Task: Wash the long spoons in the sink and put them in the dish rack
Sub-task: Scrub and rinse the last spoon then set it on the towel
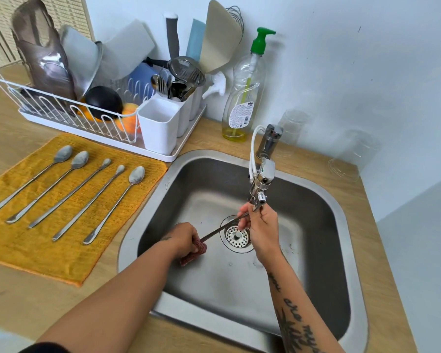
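Observation:
Over the steel sink (323, 197), my right hand (259, 225) pinches the upper end of a long spoon (223, 228) just below the tap's spout (260, 189). The spoon slants down to the left, and its lower end is buried in a red mesh scrubber (197, 248) that my left hand (182, 239) grips above the sink floor. Several more long spoons (69, 197), dirty in the bowls, lie side by side on an orange cloth (49, 250) left of the sink. The white dish rack (92, 123) stands behind the cloth.
The rack's white cutlery cups (161, 128) hold forks, spoons and a strainer. A soap bottle (242, 93) with a green pump stands behind the sink by the wall. Clear glasses (354, 156) sit at the back right of the wooden counter. The drain strainer (237, 235) lies between my hands.

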